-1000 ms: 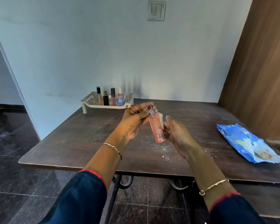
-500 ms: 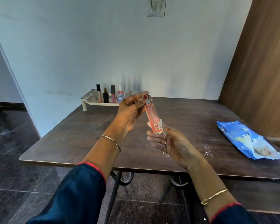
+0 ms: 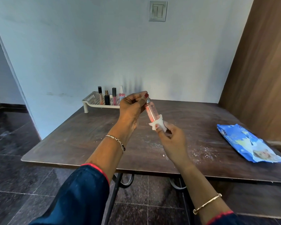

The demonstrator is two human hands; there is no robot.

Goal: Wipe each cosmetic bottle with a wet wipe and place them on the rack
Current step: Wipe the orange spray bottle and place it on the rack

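My right hand (image 3: 172,140) pinches the wet wipe (image 3: 157,123) around the base of the pink bottle (image 3: 152,112), my left hand (image 3: 131,108) grips its cap above the bench (image 3: 88,135), and four bottles (image 3: 110,97) already stand on the far-left rack (image 3: 94,101).

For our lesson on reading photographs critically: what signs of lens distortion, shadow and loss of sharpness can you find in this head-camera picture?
Head view: the wide lens bows the wall corner at the left and the table edge; faint soft shadows of the rack bottles fall on the wall behind; the pink bottle and both hands look slightly soft, so its label cannot be read; no strong glare.
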